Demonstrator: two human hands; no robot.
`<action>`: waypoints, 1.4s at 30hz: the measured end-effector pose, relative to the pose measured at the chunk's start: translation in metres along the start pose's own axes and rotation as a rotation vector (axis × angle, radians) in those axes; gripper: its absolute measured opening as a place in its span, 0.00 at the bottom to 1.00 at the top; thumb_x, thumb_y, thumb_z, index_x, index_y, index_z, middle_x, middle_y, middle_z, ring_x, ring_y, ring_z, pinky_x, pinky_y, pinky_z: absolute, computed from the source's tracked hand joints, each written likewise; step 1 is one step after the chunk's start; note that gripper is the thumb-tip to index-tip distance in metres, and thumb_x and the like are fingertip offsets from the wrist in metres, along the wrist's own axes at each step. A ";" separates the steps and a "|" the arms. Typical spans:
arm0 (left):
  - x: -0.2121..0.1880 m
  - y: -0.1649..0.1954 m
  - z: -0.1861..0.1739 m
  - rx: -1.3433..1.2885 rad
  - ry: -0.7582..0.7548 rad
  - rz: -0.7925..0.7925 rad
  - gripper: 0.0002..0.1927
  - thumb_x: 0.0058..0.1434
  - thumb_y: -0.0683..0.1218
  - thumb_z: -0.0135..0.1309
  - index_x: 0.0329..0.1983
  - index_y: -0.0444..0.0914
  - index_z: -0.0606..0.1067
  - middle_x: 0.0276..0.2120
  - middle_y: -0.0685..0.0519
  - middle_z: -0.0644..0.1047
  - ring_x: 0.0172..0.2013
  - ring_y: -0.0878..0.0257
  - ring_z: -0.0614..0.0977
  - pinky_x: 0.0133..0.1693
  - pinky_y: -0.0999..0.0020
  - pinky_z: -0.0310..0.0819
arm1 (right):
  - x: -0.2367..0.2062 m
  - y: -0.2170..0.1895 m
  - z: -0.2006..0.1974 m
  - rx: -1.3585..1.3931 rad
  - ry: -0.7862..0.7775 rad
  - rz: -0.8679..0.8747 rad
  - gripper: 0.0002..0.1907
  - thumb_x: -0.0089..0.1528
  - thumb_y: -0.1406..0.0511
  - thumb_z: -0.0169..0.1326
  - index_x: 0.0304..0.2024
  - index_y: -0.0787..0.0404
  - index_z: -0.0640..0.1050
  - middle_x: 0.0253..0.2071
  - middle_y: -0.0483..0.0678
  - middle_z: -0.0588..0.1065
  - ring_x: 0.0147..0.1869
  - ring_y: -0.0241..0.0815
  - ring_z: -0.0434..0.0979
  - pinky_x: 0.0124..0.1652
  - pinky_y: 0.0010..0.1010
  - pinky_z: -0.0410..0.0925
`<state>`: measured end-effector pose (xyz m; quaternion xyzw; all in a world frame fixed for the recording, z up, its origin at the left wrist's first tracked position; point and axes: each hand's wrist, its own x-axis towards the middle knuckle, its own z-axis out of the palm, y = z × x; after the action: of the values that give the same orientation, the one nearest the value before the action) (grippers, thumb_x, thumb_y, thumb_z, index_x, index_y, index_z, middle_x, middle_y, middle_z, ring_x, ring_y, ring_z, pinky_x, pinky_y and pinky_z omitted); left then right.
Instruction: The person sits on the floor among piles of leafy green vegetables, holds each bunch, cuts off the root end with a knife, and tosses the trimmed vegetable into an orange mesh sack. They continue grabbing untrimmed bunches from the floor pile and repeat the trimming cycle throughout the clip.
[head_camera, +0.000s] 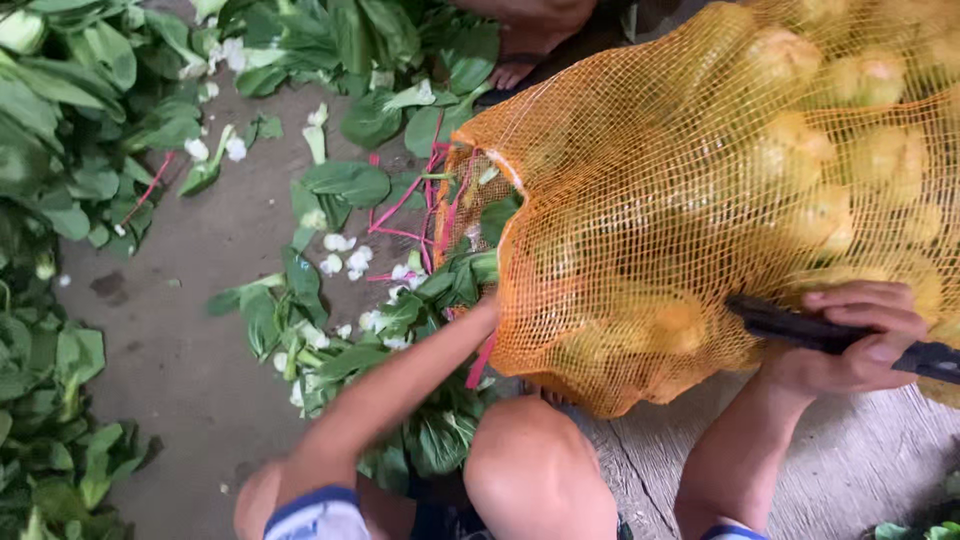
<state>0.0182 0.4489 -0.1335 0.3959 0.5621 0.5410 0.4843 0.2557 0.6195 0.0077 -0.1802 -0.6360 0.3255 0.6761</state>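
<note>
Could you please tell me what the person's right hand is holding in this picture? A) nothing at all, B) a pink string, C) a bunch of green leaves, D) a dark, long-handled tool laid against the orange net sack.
D: the right hand is closed around a dark tool that lies against the orange net sack.

Bare floor (190, 330) left passable; mesh sack (700, 200) blocks right.
</note>
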 end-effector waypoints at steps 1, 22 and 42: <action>-0.001 0.001 0.000 -0.005 0.001 0.002 0.21 0.62 0.43 0.56 0.58 0.30 0.74 0.46 0.44 0.79 0.43 0.57 0.80 0.44 0.57 0.76 | -0.002 0.000 -0.004 0.015 -0.020 -0.008 0.24 0.75 0.50 0.45 0.38 0.63 0.65 0.26 0.56 0.69 0.31 0.49 0.71 0.40 0.32 0.66; -0.028 -0.023 -0.106 -0.234 0.263 -0.398 0.12 0.65 0.46 0.53 0.43 0.31 0.73 0.26 0.55 0.69 0.26 0.64 0.68 0.24 0.60 0.63 | -0.102 -0.081 0.022 0.587 -0.124 0.594 0.26 0.78 0.52 0.41 0.30 0.62 0.63 0.25 0.55 0.66 0.27 0.43 0.61 0.29 0.31 0.59; -0.015 -0.015 -0.073 -0.323 0.338 -0.459 0.08 0.60 0.44 0.59 0.36 0.32 0.80 0.27 0.46 0.79 0.23 0.58 0.76 0.24 0.58 0.69 | -0.119 -0.109 0.068 0.713 -0.314 0.731 0.24 0.75 0.54 0.45 0.31 0.65 0.69 0.25 0.56 0.69 0.31 0.45 0.67 0.31 0.35 0.65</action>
<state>-0.0484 0.4166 -0.1504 0.0817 0.6158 0.5581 0.5501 0.2151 0.4492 -0.0009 -0.0984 -0.4752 0.7588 0.4345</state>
